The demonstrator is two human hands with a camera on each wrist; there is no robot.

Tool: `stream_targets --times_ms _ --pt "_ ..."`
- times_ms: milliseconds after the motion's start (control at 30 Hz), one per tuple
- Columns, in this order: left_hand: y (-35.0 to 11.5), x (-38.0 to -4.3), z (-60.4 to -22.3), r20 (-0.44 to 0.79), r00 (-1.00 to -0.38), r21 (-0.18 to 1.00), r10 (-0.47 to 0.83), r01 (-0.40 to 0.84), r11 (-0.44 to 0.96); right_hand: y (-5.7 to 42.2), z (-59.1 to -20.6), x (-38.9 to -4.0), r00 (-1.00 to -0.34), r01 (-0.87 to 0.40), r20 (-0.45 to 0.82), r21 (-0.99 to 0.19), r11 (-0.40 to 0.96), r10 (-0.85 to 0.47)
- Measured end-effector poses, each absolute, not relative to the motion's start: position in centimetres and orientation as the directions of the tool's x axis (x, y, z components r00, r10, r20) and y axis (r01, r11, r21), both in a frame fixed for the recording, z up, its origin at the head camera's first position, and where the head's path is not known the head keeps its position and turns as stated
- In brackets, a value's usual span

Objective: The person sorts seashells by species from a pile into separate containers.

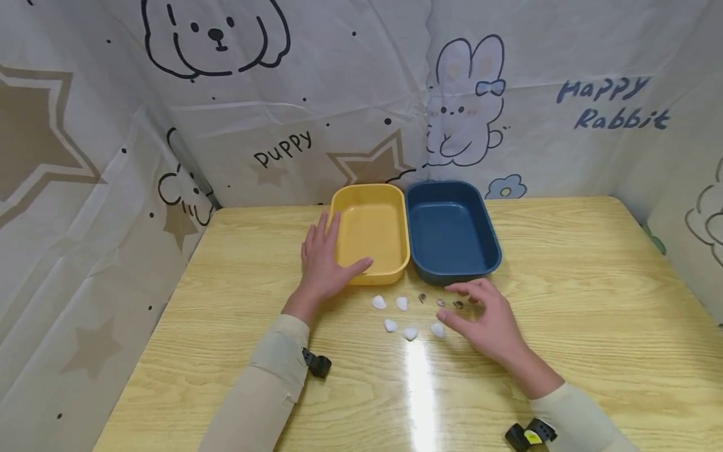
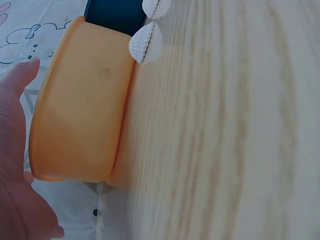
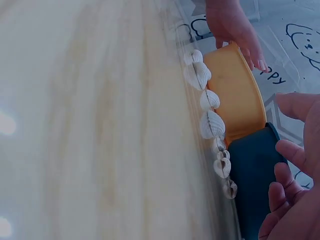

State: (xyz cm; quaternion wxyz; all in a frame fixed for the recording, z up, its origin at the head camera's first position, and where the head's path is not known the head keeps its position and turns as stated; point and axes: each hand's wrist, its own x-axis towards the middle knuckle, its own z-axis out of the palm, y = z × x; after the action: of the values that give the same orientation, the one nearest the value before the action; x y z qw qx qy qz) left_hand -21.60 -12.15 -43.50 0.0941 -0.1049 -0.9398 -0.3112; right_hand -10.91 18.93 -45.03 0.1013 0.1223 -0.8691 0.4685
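Note:
My left hand (image 1: 324,267) rests, fingers spread, at the left side and near edge of a yellow bin (image 1: 375,276). A dark blue bin (image 1: 452,274) stands right beside the yellow one. My right hand (image 1: 488,320) hovers at the right end of the shells with thumb and index finger apart and nothing between them. Closest to its fingertips are three small dark shells, one a brown shell (image 1: 458,305). Several white ribbed shells lie on the table in front of the bins, among them a white shell (image 1: 410,334) and another white shell (image 2: 145,42).
The wooden table (image 1: 198,345) backs onto a printed cloth (image 1: 350,88) with cartoon animals, which also hangs at both sides. A bright light reflection (image 1: 419,395) runs down the tabletop between my forearms.

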Motion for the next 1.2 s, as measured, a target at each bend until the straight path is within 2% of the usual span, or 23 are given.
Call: stream_targets --times_ms 467,1200 --pt "-12.1 -21.6 -43.8 0.219 -0.967 0.641 0.127 0.241 0.729 19.0 -46.5 -10.8 -0.961 -0.274 0.216 -0.814 0.512 -0.17" --pt "-12.7 -21.7 -44.6 0.178 -0.974 0.693 0.139 0.225 0.685 19.0 -47.1 -10.6 -0.926 -0.37 0.24 -0.726 0.58 -0.29"
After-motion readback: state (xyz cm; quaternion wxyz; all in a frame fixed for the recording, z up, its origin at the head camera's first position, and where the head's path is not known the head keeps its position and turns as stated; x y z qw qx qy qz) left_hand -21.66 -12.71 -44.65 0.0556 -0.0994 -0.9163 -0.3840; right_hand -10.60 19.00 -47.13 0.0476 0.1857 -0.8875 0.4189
